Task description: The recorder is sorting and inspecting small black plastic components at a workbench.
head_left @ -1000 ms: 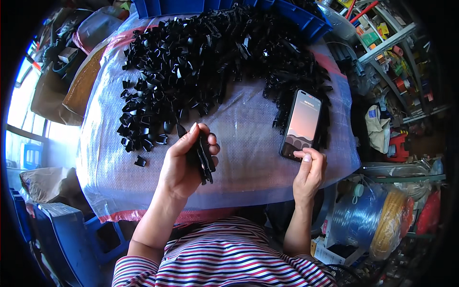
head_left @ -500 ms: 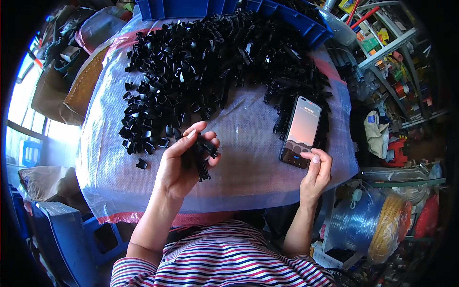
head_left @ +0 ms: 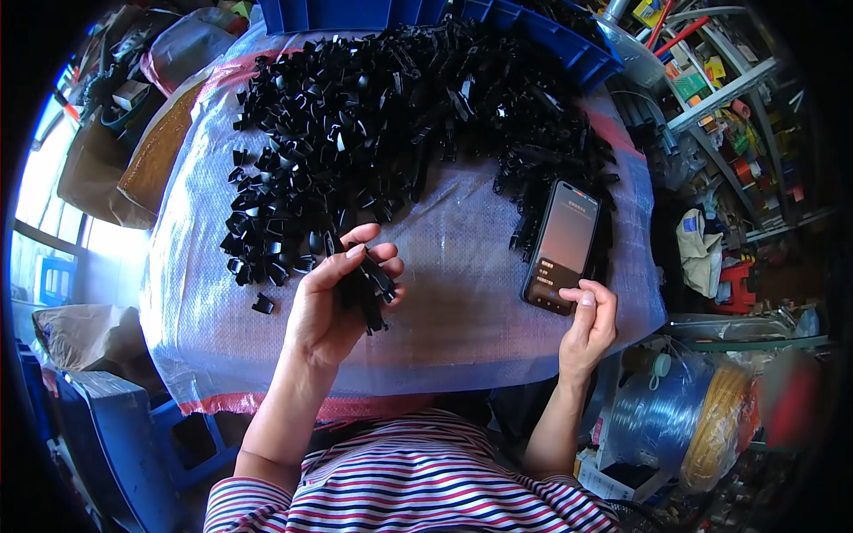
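Observation:
My left hand is closed around several small black plastic parts, which stick out past the fingers. They are held above the near left part of a white woven sheet. To the right, a black smartphone leans at a slant against the dark parts, its screen lit pinkish with a dark panel low down. My right hand is at its lower edge. One finger reaches onto the bottom of the screen, the other fingers are loosely bent, and nothing is held.
A broad heap of black plastic parts curves across the sheet's far side. One loose part lies at the left. Blue crates stand behind. On the right are a cluttered shelf and wrapped spools; a blue stool-like object stands lower left.
The phone's screen has changed: it is dimmer, and a dark panel with text rows shows at the bottom. The parts in my left hand have tilted slightly; my right hand has barely moved.

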### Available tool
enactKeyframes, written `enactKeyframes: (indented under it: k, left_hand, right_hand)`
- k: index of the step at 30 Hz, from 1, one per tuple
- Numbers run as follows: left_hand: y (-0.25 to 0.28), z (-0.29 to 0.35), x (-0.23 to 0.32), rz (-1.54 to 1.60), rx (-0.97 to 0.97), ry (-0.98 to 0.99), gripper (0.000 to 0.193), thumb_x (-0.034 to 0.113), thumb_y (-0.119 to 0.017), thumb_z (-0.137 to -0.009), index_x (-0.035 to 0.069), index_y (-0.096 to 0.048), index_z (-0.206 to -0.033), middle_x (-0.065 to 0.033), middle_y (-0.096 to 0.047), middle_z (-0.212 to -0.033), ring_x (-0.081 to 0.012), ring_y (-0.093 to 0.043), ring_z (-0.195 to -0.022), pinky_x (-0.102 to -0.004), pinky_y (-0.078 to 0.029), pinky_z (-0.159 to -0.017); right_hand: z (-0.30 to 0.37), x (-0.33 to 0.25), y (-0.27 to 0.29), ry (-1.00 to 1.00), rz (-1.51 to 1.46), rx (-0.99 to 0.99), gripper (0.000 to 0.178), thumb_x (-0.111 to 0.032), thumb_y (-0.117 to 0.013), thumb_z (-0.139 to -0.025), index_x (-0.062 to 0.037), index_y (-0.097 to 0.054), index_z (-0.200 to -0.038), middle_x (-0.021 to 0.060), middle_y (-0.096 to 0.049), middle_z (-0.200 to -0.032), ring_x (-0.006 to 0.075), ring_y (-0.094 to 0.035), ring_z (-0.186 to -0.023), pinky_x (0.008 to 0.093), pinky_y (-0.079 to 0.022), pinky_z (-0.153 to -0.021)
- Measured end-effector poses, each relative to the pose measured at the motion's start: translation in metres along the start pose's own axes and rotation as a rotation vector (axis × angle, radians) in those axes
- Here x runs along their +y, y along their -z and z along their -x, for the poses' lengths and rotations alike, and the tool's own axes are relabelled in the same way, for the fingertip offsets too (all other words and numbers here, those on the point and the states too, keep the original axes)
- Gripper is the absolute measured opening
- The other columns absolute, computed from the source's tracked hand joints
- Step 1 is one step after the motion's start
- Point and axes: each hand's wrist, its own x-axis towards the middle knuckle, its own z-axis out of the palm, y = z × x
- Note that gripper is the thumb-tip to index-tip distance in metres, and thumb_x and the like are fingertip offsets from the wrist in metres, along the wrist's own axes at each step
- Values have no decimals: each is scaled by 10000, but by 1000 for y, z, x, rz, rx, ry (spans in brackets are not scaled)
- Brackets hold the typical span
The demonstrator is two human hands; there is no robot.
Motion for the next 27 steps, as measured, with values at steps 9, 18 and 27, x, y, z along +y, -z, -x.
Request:
enactKeyframes:
  k: [9,18,27]
  left_hand:
    - [-1,0,4,120,-15,72,418,357,-447,-884,27,-534,-1126,-180,-609,-992,-296,-604,-899,-482,-494,-774]
    - [-19,4,-12,-247,2,-183,366,260,-464,-899,28,-462,-1182,-158,-597,-993,-213,-599,-815,-334,-517,-668]
    - [-47,14,-35,-1675,118,-1147,473,348,-468,-858,42,-538,-1212,-223,-326,-1386,-401,-180,-1329,-487,-142,-1054]
  right_hand:
    - [-8,-4,-10,149,97,-79,181,-149,-429,-937,-33,-562,-974,65,-630,-889,196,-507,-879,322,-406,-806]
    - [16,-74,-46,-283,-780,-299,480,-413,-411,-924,-21,-422,-1200,159,-518,-1199,217,-541,-999,317,-444,-819]
    - [26,-129,-91,-713,-1487,-543,516,-433,-285,-964,-75,-361,-1328,121,-439,-1274,211,-443,-1160,326,-371,-955]
